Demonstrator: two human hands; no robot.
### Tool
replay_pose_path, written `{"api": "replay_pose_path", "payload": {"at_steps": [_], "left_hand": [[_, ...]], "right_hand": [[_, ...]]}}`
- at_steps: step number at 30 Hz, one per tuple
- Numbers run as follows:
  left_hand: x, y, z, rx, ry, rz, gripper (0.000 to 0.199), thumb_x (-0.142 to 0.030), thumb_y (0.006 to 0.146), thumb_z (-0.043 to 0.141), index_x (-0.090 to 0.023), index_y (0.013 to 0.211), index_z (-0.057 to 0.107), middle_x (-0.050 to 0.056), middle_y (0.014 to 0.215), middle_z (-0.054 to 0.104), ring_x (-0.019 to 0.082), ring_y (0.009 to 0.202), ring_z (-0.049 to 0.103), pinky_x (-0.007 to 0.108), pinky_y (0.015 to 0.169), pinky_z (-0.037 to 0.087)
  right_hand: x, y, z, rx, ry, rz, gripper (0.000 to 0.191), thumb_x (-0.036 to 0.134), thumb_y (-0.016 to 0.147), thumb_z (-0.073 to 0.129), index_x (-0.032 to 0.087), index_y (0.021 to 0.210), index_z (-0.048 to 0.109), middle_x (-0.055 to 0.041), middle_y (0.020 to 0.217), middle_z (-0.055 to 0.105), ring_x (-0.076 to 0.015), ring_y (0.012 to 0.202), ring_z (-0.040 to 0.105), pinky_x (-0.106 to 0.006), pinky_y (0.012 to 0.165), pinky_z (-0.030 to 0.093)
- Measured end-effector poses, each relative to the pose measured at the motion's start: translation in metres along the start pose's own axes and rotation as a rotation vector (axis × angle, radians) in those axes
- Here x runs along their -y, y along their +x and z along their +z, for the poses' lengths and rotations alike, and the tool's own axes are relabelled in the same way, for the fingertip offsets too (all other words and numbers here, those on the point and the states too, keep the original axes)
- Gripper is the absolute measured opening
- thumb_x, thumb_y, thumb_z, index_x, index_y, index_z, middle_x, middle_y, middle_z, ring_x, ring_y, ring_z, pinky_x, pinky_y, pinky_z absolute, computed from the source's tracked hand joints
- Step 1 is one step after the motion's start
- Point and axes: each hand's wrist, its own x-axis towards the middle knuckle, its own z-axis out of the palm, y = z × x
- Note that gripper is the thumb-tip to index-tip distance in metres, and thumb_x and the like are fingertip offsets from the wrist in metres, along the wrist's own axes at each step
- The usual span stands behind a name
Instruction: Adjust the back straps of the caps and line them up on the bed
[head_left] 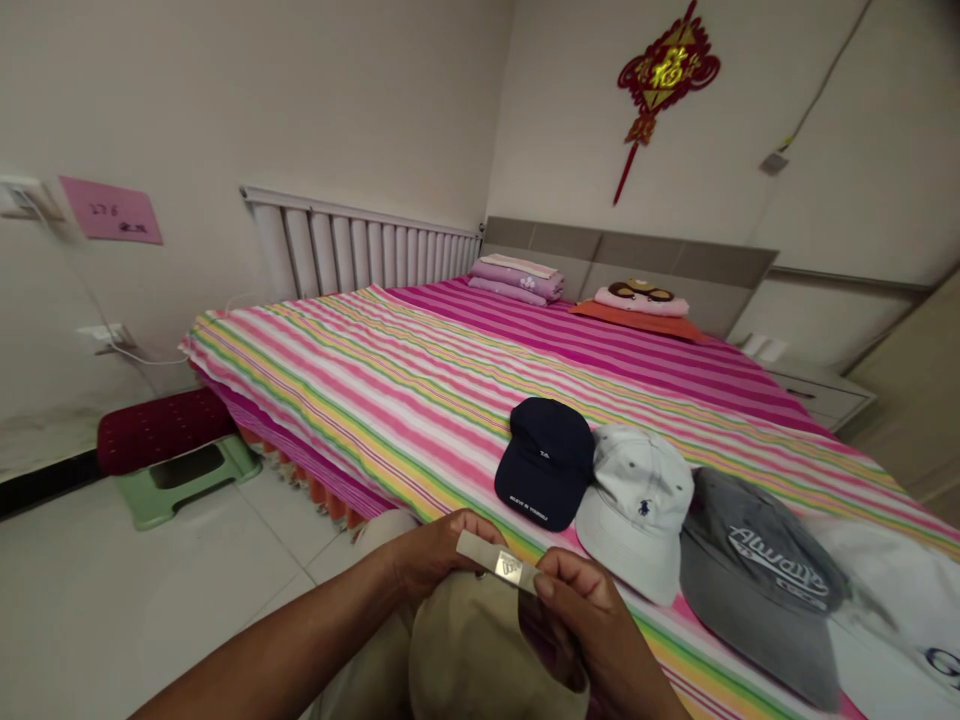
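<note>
Closest to us, our left hand point(439, 555) pinches the strap point(474, 550) at the back of a khaki cap point(480, 645), while our right hand point(592, 605) grips the strap's other end between thumb and bent fingers. The cap sits just below both hands, its rear opening beside the right one, and a shiny metal buckle point(509, 567) shows on the strap in the gap between them.

Just past the right hand, and running off to its right, caps lie side by side on the striped bed point(337, 370), brims toward us: a navy cap point(551, 455), a white cap point(637, 490) with a small dark emblem, and a grey cap point(757, 570) with white lettering. Beyond the grey one is a white item point(900, 590), probably another cap, though it blurs toward the edge of our view.

As we judge it, the row is already set out, and the khaki cap is the piece left: its strap looks partway through being handled, and the cap is not yet among the others.

Farther off, to the left of our hands, a green stool point(150, 500) stands on the floor. Well beyond both hands, folded purple bedding point(517, 285) rests near the headboard point(637, 255).
</note>
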Motion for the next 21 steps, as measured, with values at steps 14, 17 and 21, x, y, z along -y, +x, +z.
{"api": "replay_pose_path", "payload": {"at_steps": [14, 17, 21], "left_hand": [[0.023, 0.008, -0.017, 0.026, -0.293, 0.17, 0.034, -0.035, 0.043, 0.077, -0.012, 0.049, 0.052, -0.004, 0.043, 0.047, 0.005, 0.037, 0.039, 0.019, 0.039, 0.027], [0.025, 0.009, -0.021, -0.019, -0.345, 0.233, 0.035, -0.033, 0.047, 0.076, -0.014, 0.047, 0.047, -0.005, 0.042, 0.043, 0.004, 0.038, 0.036, 0.019, 0.039, 0.026], [0.025, 0.011, -0.015, -0.076, -0.313, 0.214, 0.035, -0.03, 0.05, 0.075, -0.014, 0.046, 0.045, -0.006, 0.04, 0.04, 0.002, 0.035, 0.031, 0.018, 0.038, 0.023]], "right_hand": [[0.004, 0.0, -0.003, -0.273, 0.403, -0.183, 0.029, 0.035, 0.069, 0.06, 0.019, 0.054, 0.041, 0.0086, 0.041, 0.034, -0.0065, 0.038, 0.026, -0.021, 0.04, 0.026], [0.007, 0.002, -0.009, -0.312, 0.341, -0.218, 0.031, 0.04, 0.071, 0.057, 0.019, 0.054, 0.044, 0.0065, 0.044, 0.038, -0.0079, 0.042, 0.032, -0.022, 0.045, 0.032], [0.0, 0.001, -0.011, -0.069, 0.01, -0.038, 0.031, 0.042, 0.061, 0.069, 0.016, 0.068, 0.054, 0.0037, 0.055, 0.052, -0.0071, 0.044, 0.038, -0.02, 0.044, 0.029]]}}
